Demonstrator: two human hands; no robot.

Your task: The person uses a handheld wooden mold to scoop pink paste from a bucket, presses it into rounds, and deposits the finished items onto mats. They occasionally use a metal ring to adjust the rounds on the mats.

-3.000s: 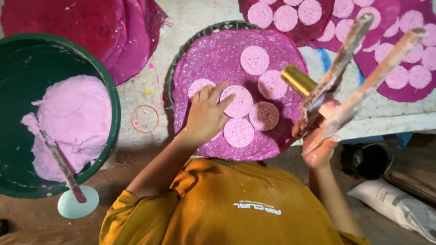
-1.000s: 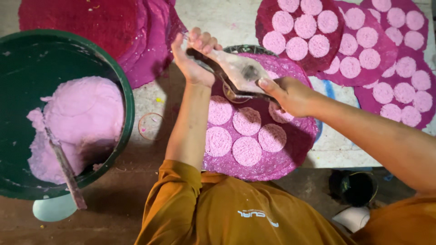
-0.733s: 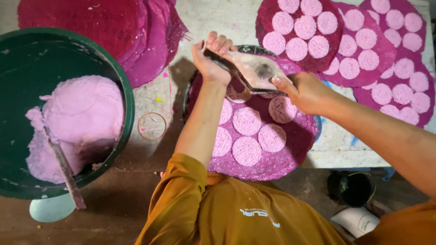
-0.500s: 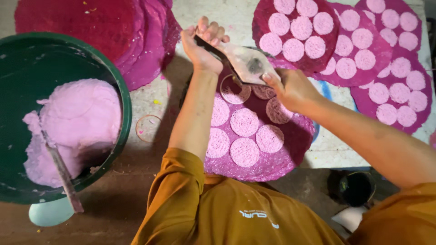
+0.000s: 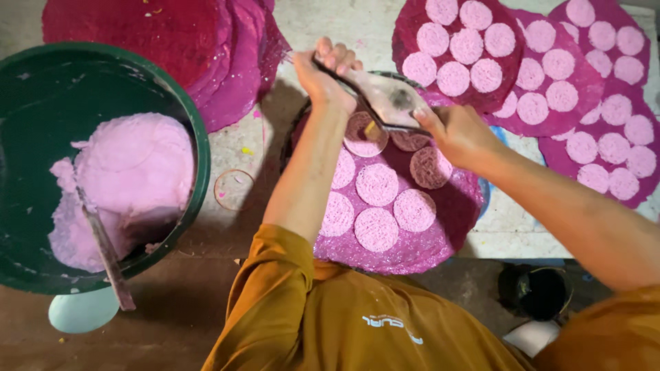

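Note:
My left hand (image 5: 328, 74) grips the far end of a flat, pale scraper (image 5: 386, 98), and my right hand (image 5: 455, 135) holds its near end. The scraper lies slanted over a round ring mould (image 5: 363, 135) filled with pink paste. The mould rests on a round magenta mat (image 5: 412, 249) in front of me. Several pressed pink discs (image 5: 377, 184) lie on that mat, close to the mould. My orange sleeves and shirt fill the bottom of the view.
A green basin (image 5: 194, 130) at the left holds pink paste (image 5: 130, 175) and a stick (image 5: 104, 255). Bare magenta mats (image 5: 172, 41) are stacked at the top left. Mats covered in discs (image 5: 550, 82) lie at the top right. A loose ring (image 5: 234, 189) and a black pot (image 5: 540, 292) sit nearby.
Three seconds ago my left hand lay on the discs and my right held sticks. Both hands now hold the scraper, which has shifted slightly up and right over the ring mould.

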